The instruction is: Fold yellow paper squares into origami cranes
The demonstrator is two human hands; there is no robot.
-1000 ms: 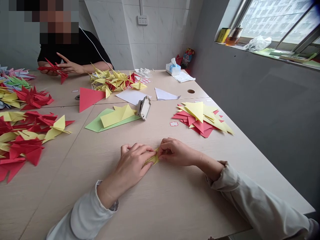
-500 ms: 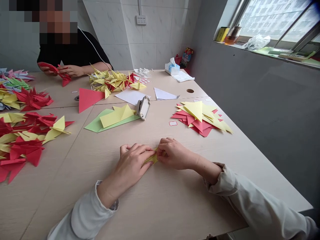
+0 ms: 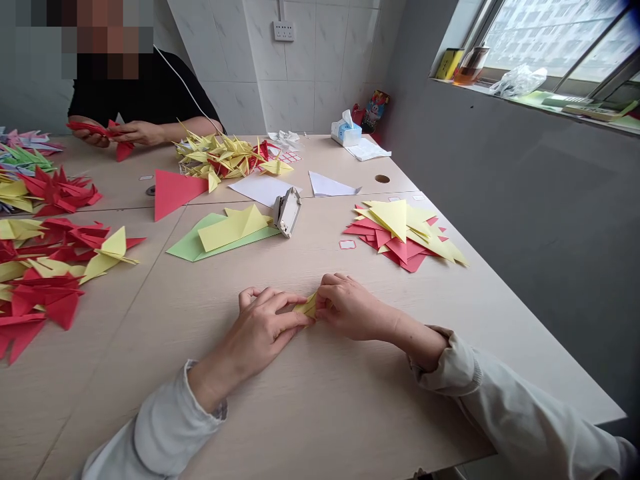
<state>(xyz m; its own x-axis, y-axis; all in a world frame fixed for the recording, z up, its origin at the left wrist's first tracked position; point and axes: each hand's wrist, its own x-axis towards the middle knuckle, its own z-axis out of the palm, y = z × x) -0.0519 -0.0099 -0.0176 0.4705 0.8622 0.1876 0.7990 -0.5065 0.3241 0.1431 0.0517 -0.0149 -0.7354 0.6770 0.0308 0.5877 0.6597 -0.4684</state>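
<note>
Between your hands, near the front of the pale wood table (image 3: 320, 407), sits a small piece of folded yellow paper (image 3: 307, 307). Your left hand (image 3: 260, 325) pinches it from one side and your right hand (image 3: 350, 308) from the other; hands together, fingertips on the paper. Can't tell if the paper touches the tabletop.

Ahead of you, a yellow paper sheet (image 3: 233, 228) lies on a green paper sheet (image 3: 193, 245), with a small grey-white stapler (image 3: 287, 212) just beside them. To the right, a pile of red and yellow paper triangles (image 3: 400, 232), a small red-edged label (image 3: 347, 245) next to it. To the left, a heap of folded red and yellow paper pieces (image 3: 45, 270). Further up, a red paper triangle (image 3: 173, 193) and a mound of folded yellow paper pieces (image 3: 220, 157). Across the table, a co-worker's hands (image 3: 140, 133) hold folded red paper (image 3: 93, 127).
</note>
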